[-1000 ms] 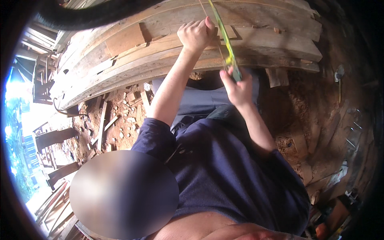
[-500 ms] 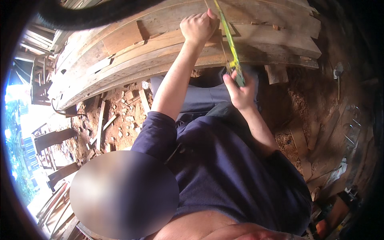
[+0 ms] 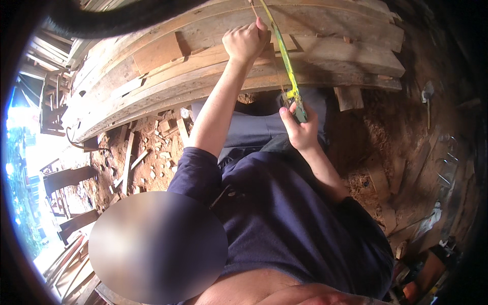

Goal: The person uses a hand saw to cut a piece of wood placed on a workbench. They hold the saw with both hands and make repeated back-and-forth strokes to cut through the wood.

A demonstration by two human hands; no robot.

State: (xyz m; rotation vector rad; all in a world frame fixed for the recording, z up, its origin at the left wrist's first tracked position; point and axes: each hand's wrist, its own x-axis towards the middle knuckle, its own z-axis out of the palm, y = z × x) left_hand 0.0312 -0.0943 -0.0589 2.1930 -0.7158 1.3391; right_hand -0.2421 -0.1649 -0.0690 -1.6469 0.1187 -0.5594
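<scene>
My right hand [image 3: 303, 127] grips the dark green handle of a yellow-green hacksaw [image 3: 285, 58]. Its bright frame stretches away from me over the planks, and the thin blade runs along its left side. Just left of the saw, my left hand [image 3: 245, 41] is closed and bears down on a small brown piece of wood [image 3: 265, 55], largely hidden under the fingers. That piece lies on the long, weathered wooden planks [image 3: 351, 56] in front of me. Where the blade meets the wood is too unclear to make out.
A flat board [image 3: 158, 52] and small offcuts lie on the planks to the left. Wood scraps and blocks [image 3: 165, 155] litter the sawdust-covered ground at lower left. Loose boards [image 3: 378, 178] lie on the ground at right. A dark curved bar [image 3: 117, 23] crosses the upper left.
The hacksaw and my right hand have drawn back slightly toward my body. My left hand stays closed at nearly the same place on the wood. The whole view has shifted a little.
</scene>
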